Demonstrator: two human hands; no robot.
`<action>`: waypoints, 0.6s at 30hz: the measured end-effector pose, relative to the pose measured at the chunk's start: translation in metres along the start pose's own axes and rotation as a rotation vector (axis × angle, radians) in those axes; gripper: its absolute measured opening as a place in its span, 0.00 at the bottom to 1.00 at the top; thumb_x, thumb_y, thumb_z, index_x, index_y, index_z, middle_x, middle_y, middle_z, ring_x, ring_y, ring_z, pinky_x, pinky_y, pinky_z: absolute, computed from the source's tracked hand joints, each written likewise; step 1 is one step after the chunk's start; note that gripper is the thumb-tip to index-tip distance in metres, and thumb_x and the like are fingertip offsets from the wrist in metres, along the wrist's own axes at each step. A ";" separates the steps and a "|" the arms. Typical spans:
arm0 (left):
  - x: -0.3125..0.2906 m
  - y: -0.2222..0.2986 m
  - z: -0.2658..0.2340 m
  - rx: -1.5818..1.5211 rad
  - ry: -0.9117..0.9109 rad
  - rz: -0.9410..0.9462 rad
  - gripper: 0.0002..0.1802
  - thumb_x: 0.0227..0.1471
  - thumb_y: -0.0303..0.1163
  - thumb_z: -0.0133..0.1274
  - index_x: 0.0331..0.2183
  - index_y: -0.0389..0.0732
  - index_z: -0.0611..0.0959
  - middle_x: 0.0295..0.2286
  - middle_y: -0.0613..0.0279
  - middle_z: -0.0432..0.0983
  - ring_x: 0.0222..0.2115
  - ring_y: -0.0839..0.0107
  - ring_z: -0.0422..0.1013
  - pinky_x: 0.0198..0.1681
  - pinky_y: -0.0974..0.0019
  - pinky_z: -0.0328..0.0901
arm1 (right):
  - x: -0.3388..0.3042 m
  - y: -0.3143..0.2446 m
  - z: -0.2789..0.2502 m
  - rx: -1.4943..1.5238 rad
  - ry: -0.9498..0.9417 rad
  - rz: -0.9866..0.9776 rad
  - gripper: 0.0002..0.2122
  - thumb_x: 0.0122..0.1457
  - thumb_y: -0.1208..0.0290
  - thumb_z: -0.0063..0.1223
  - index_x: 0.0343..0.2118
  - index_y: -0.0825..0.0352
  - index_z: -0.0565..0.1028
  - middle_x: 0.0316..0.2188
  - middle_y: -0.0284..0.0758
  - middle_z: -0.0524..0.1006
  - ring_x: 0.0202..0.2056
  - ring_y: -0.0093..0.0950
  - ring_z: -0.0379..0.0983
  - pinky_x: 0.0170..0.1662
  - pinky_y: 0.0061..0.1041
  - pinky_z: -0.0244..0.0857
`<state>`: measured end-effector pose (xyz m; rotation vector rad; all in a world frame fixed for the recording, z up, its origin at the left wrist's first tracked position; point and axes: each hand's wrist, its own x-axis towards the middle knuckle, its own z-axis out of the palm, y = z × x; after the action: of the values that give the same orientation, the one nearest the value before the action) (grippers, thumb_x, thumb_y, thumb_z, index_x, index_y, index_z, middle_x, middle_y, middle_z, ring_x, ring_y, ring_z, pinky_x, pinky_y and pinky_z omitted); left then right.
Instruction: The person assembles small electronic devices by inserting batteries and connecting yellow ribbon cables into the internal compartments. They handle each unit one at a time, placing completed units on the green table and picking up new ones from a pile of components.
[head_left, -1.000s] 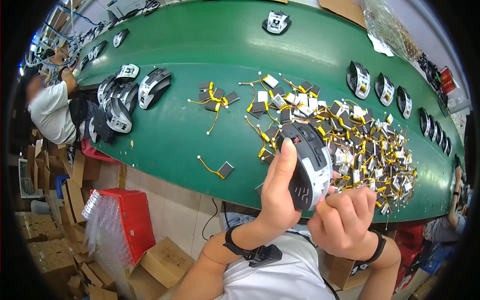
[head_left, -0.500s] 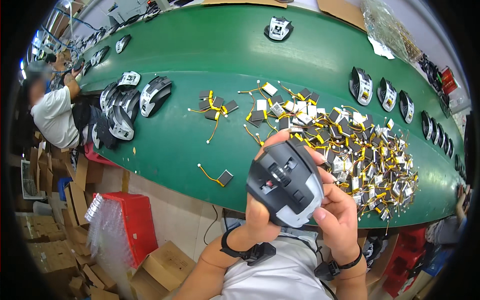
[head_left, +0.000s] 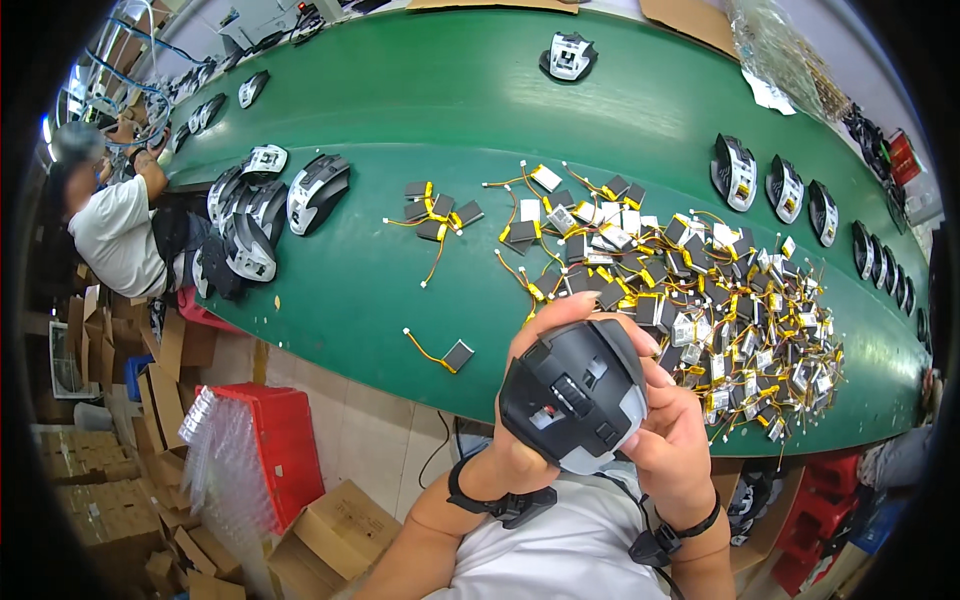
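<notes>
A black and white computer mouse [head_left: 572,398] is held up above the near edge of the green table. My left hand [head_left: 520,440] wraps round its left side, with fingers reaching over the far end. On the other side my right hand [head_left: 672,430] grips the mouse, thumb pressed against its lower white part. The scroll wheel and a small red part show on its upper face; its underside is hidden. Just beyond my hands lies a large heap of small battery packs [head_left: 690,290] with yellow-taped ends and thin wires. A single battery pack [head_left: 458,356] lies left of the mouse.
More mice [head_left: 318,195] cluster at the left of the green table [head_left: 400,120]. Others stand in a row on the right [head_left: 735,172], and one mouse [head_left: 568,58] sits far back. A person [head_left: 115,225] works at far left. A red bin [head_left: 275,450] and cardboard boxes [head_left: 335,535] are below.
The mouse has tipped and turned slightly in my hands and come a little lower. Both hands remain round it. The whole view has shifted slightly.
</notes>
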<state>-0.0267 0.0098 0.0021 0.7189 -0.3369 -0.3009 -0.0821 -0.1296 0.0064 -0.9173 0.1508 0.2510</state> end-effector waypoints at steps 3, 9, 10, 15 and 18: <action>-0.004 -0.004 0.004 0.012 0.033 -0.032 0.58 0.43 0.69 0.56 0.62 0.40 0.54 0.47 0.39 0.67 0.43 0.56 0.72 0.49 0.54 0.67 | -0.003 -0.004 0.001 -0.003 0.048 0.052 0.33 0.48 0.80 0.54 0.60 0.77 0.59 0.53 0.39 0.71 0.51 0.24 0.70 0.55 0.23 0.62; 0.004 -0.002 0.006 0.014 0.176 -0.131 0.56 0.45 0.70 0.52 0.62 0.43 0.54 0.46 0.41 0.67 0.41 0.54 0.74 0.44 0.53 0.71 | -0.003 0.004 -0.010 -0.001 0.003 0.117 0.26 0.54 0.79 0.54 0.57 0.78 0.63 0.52 0.40 0.72 0.49 0.23 0.69 0.54 0.24 0.61; 0.004 -0.006 -0.003 -0.065 0.091 -0.074 0.54 0.47 0.69 0.51 0.62 0.44 0.52 0.46 0.42 0.67 0.40 0.52 0.74 0.42 0.52 0.73 | -0.010 0.004 -0.008 -0.091 0.035 0.117 0.22 0.56 0.75 0.56 0.52 0.77 0.66 0.48 0.39 0.74 0.46 0.22 0.70 0.51 0.23 0.62; 0.016 -0.011 -0.021 -0.210 -0.002 -0.045 0.53 0.50 0.68 0.47 0.63 0.44 0.49 0.46 0.44 0.66 0.40 0.50 0.74 0.41 0.53 0.72 | -0.034 -0.007 -0.019 -0.306 -0.029 -0.028 0.24 0.51 0.82 0.59 0.52 0.75 0.65 0.38 0.43 0.79 0.39 0.28 0.77 0.43 0.26 0.71; 0.015 -0.012 -0.018 -0.148 0.031 -0.062 0.51 0.51 0.69 0.43 0.63 0.45 0.49 0.46 0.42 0.67 0.38 0.46 0.74 0.36 0.52 0.73 | -0.030 0.000 -0.019 -0.293 0.405 -0.397 0.18 0.54 0.79 0.60 0.46 0.73 0.67 0.32 0.45 0.79 0.36 0.31 0.78 0.35 0.25 0.76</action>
<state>-0.0078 0.0059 -0.0164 0.5883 -0.2601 -0.3696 -0.1115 -0.1500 0.0021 -1.2599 0.3061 -0.2929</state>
